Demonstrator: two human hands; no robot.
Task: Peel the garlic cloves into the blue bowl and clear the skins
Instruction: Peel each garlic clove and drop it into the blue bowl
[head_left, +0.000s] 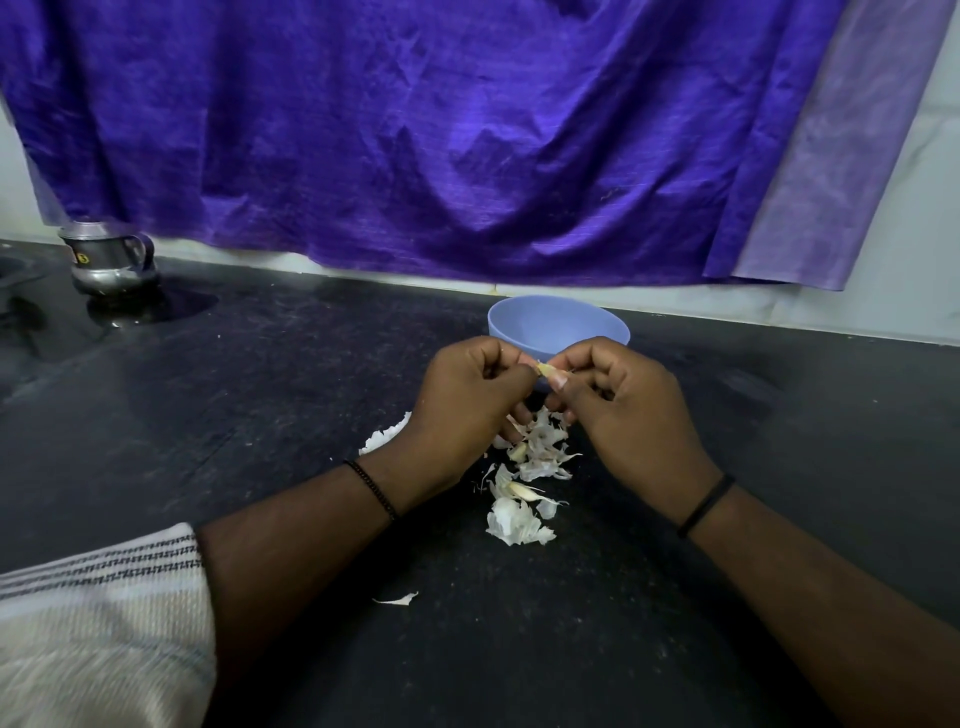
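Nearest to the camera, at about 7 o'clock, lies a striped sleeve (98, 618), and a single scrap of skin (397, 600) sits alone on the dark counter (519, 649) just beyond it. Further out, near the centre, the pile of garlic skins (524, 483) is spread under the wrists, with what looks like an unpeeled clove (522, 491) lying among the white flakes; more skin shows at 9 o'clock of the pile, partly hidden by the left wrist. Above the pile both hands work together: the left hand (467, 400) and the right hand (623, 410) have their fingers curled, and each pinches one end of a garlic clove (546, 370) between thumb and fingertips. This clove is small, light and firm, but its skin is thin, dry and brittle, so I judge it will tear in pieces and not come off whole. A good place to take hold is probably the pointed tip or the root end, where the skin stands loose; once bare the clove may be a little sticky and slippery, so a gentle pinch is safer than a hard squeeze. Just behind the hands, at 12 o'clock, stands the blue bowl (558, 325); whether cloves are inside I cannot tell. Far at 10 o'clock is a metal jug (109, 257), and a purple cloth (467, 130) hangs at the back.
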